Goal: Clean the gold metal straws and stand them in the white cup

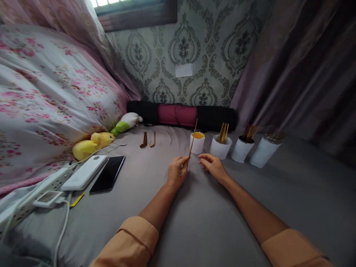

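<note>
My left hand is closed around the lower end of a thin golden-brown stick, which stands nearly upright and leans slightly right. Just right of it, my right hand hovers with its fingers loosely bent and apart, and nothing shows in it. Behind the stick is a white-wrapped cup with a yellow inside. Another white cup holds several gold strips. To its right, a white-wrapped jar contains brownish strips. A taller white-wrapped container ends the row; its contents are blurred.
Two bent gold-brown pieces lie on the grey sheet. At left are a black phone, a white power bank, a power strip with cables, and plush toys. A black and maroon roll lies along the wall.
</note>
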A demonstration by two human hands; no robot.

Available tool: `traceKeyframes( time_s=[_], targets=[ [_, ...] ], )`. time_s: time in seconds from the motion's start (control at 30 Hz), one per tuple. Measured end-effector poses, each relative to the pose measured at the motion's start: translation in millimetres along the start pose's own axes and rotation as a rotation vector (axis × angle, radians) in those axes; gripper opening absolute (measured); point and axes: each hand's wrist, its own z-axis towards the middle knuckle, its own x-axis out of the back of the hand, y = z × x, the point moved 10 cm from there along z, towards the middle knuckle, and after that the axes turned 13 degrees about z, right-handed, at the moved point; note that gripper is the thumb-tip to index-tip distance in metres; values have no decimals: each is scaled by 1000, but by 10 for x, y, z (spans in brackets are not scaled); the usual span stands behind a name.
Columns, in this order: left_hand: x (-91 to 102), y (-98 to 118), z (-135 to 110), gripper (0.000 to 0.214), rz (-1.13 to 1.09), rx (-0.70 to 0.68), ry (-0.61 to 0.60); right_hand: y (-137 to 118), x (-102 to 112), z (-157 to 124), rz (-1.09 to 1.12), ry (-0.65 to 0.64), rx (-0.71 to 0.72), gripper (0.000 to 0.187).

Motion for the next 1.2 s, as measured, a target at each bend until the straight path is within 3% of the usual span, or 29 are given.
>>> traceKeyframes(
  time_s=[0.37,0.87,1.2],
  targets=[
    [5,76,-27,25,91,-44,-34,-88,-38,-17,130,-31,52,29],
    [-126,223,-89,32,518,-204,-150,-62,-30,-16,250,-29,13,32],
    [-132,251,-97,31,602,-224,-165,-38,-60,-34,313,-34,-49,30]
  ],
)
